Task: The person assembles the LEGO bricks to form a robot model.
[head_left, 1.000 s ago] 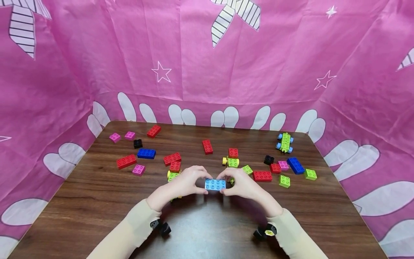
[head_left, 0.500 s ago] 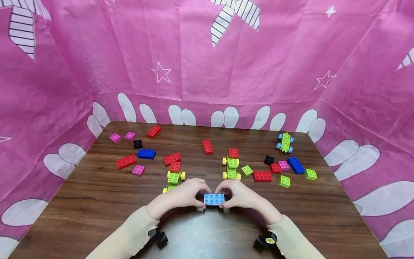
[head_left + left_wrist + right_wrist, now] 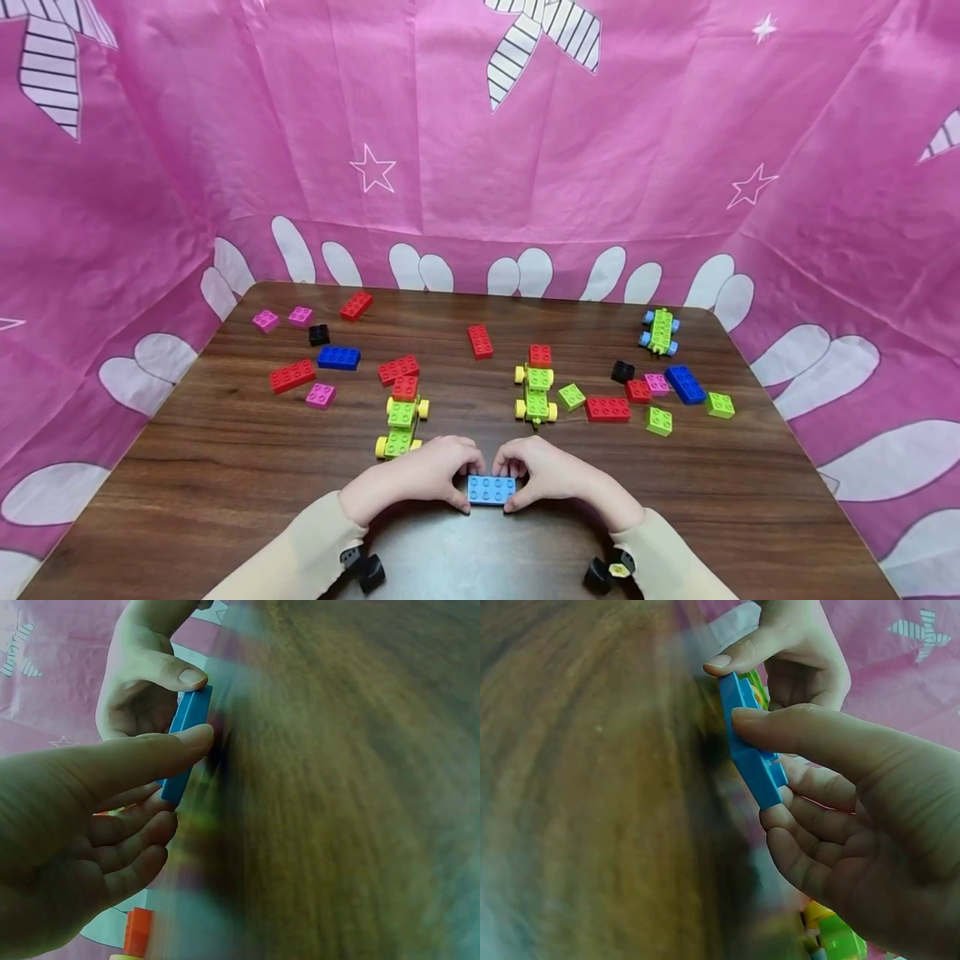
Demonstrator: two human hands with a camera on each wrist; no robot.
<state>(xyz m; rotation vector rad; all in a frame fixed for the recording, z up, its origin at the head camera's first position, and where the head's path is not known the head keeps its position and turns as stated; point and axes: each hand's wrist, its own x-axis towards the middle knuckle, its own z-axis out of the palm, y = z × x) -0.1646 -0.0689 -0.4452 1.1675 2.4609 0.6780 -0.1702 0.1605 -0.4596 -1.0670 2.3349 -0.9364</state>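
Note:
Between my two hands is a light blue brick [image 3: 491,491] with two rows of studs, its long side running left to right. My left hand [image 3: 431,468] pinches its left end, thumb on the near side and fingers on the far side. The right hand [image 3: 551,475] pinches the right end the same way. In the left wrist view the blue brick [image 3: 188,720] stands edge-on under the thumb, and the right wrist view shows its studs [image 3: 774,765] facing the palm side. Just past the left hand stands a lime vehicle with yellow wheels [image 3: 400,417], a red brick at its far end.
A second lime vehicle with yellow wheels [image 3: 537,404] stands beyond my right hand. At the back right is a lime base with blue wheels [image 3: 661,332]. Loose bricks lie around, among them a red brick [image 3: 607,409] and a dark blue brick [image 3: 339,358].
Both hands have drawn the light blue brick toward the near edge of the table. The two lime vehicles, partly covered before, show more fully.

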